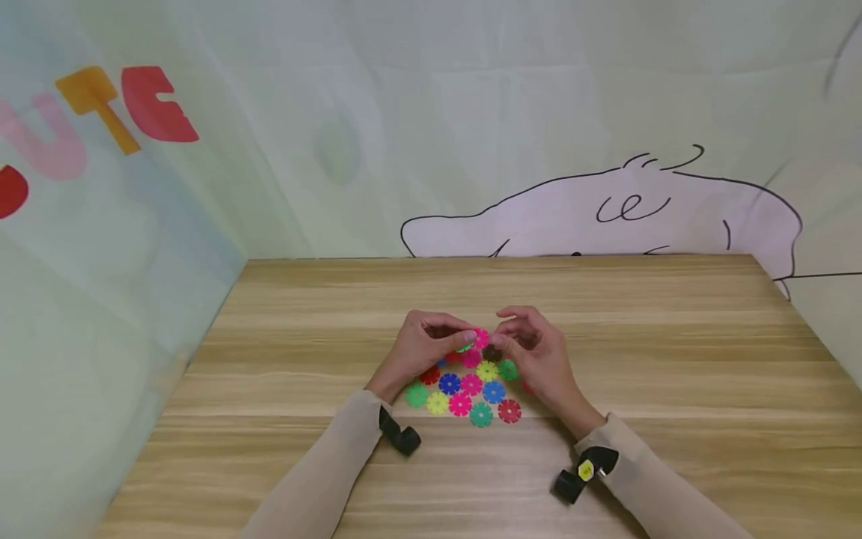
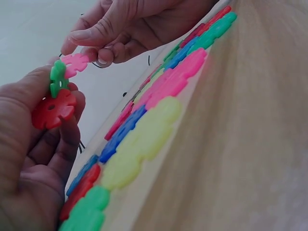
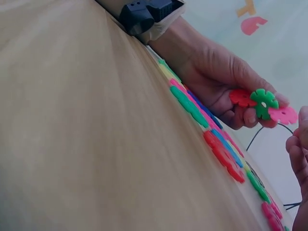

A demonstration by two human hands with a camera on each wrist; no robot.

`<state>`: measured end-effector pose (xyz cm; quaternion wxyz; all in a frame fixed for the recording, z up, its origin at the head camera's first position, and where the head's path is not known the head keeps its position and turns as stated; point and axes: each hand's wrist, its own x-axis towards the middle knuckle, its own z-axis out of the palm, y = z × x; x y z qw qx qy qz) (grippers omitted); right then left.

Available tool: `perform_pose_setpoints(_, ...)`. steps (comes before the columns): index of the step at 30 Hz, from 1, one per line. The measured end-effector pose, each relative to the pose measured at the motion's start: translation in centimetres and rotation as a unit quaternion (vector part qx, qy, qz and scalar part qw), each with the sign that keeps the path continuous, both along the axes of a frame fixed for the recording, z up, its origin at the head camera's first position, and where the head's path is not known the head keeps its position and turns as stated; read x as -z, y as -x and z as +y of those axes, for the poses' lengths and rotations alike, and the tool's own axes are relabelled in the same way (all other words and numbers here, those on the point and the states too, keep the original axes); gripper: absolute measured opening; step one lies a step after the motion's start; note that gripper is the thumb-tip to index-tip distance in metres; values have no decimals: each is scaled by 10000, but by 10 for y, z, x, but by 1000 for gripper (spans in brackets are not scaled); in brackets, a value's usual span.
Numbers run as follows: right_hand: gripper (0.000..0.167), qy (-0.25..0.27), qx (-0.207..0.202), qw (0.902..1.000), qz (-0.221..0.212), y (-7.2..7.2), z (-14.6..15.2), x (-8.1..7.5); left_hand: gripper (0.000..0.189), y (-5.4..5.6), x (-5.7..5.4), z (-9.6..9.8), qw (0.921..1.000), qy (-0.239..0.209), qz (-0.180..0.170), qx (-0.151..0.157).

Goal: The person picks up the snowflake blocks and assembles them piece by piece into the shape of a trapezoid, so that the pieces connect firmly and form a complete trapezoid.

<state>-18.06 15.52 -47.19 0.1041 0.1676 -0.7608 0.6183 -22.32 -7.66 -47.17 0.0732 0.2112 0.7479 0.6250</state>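
Between its thumb and fingers my left hand (image 1: 419,346) pinches a short chain of joined flower-shaped plastic discs, raised above the table. In the left wrist view the chain is a red disc (image 2: 54,109), a green disc (image 2: 58,78) set across it, and a pink disc (image 2: 74,64) at the far end. My right hand (image 1: 542,358) is close beside the pink disc, with bent fingers and nothing visible in its grasp. Whether its fingertips touch the disc is hard to tell. Loose discs, among them a yellow one (image 1: 438,403) and a teal one (image 1: 481,415), lie flat below both hands.
The discs form a loose cluster on the wood-grain table (image 1: 283,442), including a red disc (image 1: 509,411) at the near right and a dark blue disc (image 1: 450,384). A printed cloth wall (image 1: 323,135) stands behind and to the left of the table.
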Motion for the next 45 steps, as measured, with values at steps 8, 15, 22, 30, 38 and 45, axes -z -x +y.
perform_pose_setpoints(8, 35, -78, 402, 9991, -70, 6, 9, 1, 16, -1, -1, 0, 9995, -112, 37, -278)
perform_pose_setpoints(15, 33, -468, 544, 9971, -237, 8, 12, 1, 18, 0, -2, -5, 9989, -193, -11, -427)
perform_pose_setpoints(22, 28, -817, 534, 9940, -501, 10, 14, -1, 17, 2, -3, -10, 9981, -19, 8, -612)
perform_pose_setpoints(30, 31, -2004, 154, 9793, -251, 10, 17, 2, 20, 4, -2, -9, 9985, 257, -51, -485)
perform_pose_setpoints(38, 30, -2817, -56, 9594, 110, 8, 14, 3, 21, 5, -2, -7, 9986, 222, -159, -460)
perform_pose_setpoints(45, 18, -2836, -130, 9587, 159, 8, 11, 4, 22, 4, -3, -9, 9987, 149, -156, -465)
